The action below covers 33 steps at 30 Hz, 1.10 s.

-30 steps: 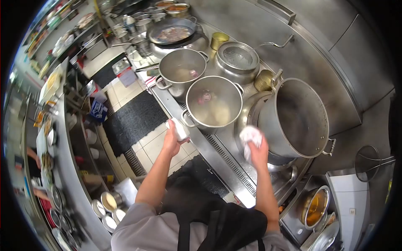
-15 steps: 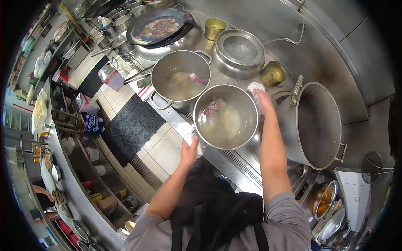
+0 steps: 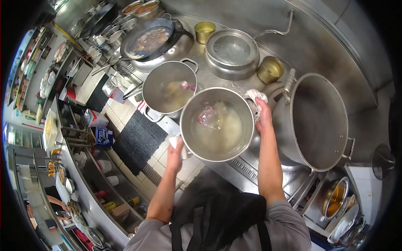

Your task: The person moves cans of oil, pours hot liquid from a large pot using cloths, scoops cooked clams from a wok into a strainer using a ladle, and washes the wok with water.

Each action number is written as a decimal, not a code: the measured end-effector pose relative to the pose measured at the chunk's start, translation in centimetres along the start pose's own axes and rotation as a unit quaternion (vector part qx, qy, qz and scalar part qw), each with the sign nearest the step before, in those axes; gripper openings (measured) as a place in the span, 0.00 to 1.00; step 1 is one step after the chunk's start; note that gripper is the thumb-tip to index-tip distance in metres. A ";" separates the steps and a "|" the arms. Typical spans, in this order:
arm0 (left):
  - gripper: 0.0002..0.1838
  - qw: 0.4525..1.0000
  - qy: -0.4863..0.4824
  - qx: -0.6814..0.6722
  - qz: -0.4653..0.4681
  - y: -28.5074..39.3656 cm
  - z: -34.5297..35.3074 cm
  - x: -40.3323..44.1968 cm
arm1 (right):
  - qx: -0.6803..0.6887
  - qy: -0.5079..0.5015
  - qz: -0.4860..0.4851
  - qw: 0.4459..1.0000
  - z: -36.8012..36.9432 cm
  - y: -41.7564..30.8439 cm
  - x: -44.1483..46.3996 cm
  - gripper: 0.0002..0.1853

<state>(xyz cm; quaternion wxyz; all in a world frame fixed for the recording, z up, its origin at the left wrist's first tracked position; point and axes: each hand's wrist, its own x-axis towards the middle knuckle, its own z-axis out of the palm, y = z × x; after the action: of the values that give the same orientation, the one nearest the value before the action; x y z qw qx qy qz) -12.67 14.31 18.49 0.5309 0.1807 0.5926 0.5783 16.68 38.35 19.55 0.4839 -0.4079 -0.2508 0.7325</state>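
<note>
A steel pot (image 3: 220, 95) hangs between my two hands, with cloudy pale liquid and purplish onion-like pieces in it. My left hand (image 3: 176, 156) is closed on its left side through a white cloth (image 3: 173, 142). On the right side, my right hand (image 3: 264, 116) grips it through another white cloth (image 3: 253, 95). Hands and cloths cover the handles. Just beyond, a second two-handled pot (image 3: 155, 80) holds similar liquid and purple pieces. From this angle its near edge lies beside the held pot's rim; I cannot tell whether they touch.
A large deep stockpot (image 3: 283, 125) stands to my right. Behind are a round steel water-filled vessel (image 3: 231, 72), gold-coloured tins (image 3: 270, 70) and a pan of sliced food (image 3: 135, 35). Shelving (image 3: 90, 184) runs along the left. A person's hands (image 3: 63, 205) show at the far lower left.
The held pot has come nearer to me and a little left, and looks larger. Both hands keep their hold on it. The whole view has shifted slightly.
</note>
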 end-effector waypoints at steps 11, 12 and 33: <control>0.23 0.991 -0.092 0.071 0.073 12.9 -4.6 -5.0 | -0.011 0.062 -0.161 0.985 4.2 -4.8 -18.2 0.21; 0.24 0.985 -0.126 0.098 0.069 14.5 -4.2 -5.5 | 0.028 0.043 -0.198 0.979 4.1 -5.1 -20.3 0.22; 0.22 0.840 -0.512 0.168 -0.062 7.8 21.1 -26.2 | 0.136 0.355 -0.496 0.781 -9.1 -5.6 -66.0 0.20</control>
<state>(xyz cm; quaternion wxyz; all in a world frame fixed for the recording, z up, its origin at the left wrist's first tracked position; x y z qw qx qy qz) 11.61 5.05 41.26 0.7550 0.5002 0.3346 0.2606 40.28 -19.90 42.28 0.8854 -0.3884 -0.1270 0.2216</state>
